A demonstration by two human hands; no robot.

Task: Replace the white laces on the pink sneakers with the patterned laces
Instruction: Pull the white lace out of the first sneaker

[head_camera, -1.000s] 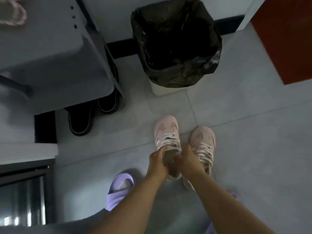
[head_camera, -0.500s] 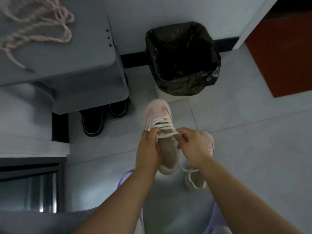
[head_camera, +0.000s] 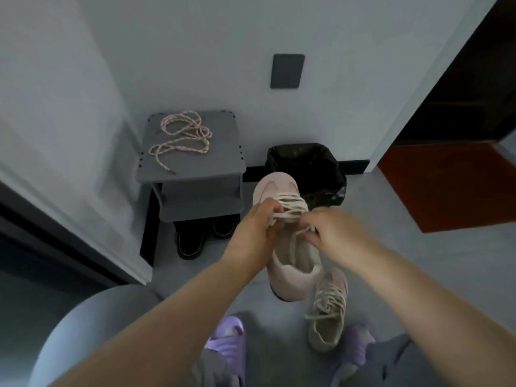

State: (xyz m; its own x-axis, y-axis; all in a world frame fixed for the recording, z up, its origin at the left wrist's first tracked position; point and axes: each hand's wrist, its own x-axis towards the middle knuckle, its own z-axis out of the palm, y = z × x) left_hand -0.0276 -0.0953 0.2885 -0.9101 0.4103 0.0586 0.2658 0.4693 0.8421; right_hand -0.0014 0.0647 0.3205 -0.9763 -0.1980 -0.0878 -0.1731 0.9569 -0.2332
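Zero laces swapped: left hand (head_camera: 255, 236) and right hand (head_camera: 333, 236) pinch the white lace (head_camera: 290, 211) on the lifted sneaker (head_camera: 296, 265); patterned laces (head_camera: 181, 138) lie unused at ten o'clock.

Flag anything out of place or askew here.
Nothing damaged. The pink sneaker on the floor trails a loose white lace end; the patterned pink laces lie tangled on the grey stool.

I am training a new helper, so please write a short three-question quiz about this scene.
1. True or false: the patterned pink-and-white rope laces lie on the grey tiered stand.
2. The left hand and right hand grip the white flat laces of: A the lifted pink sneaker; B a purple slipper; C a black slipper.
3. Complete: the second pink sneaker lies on the ____.
Key: 1 true; 2 A; 3 floor.
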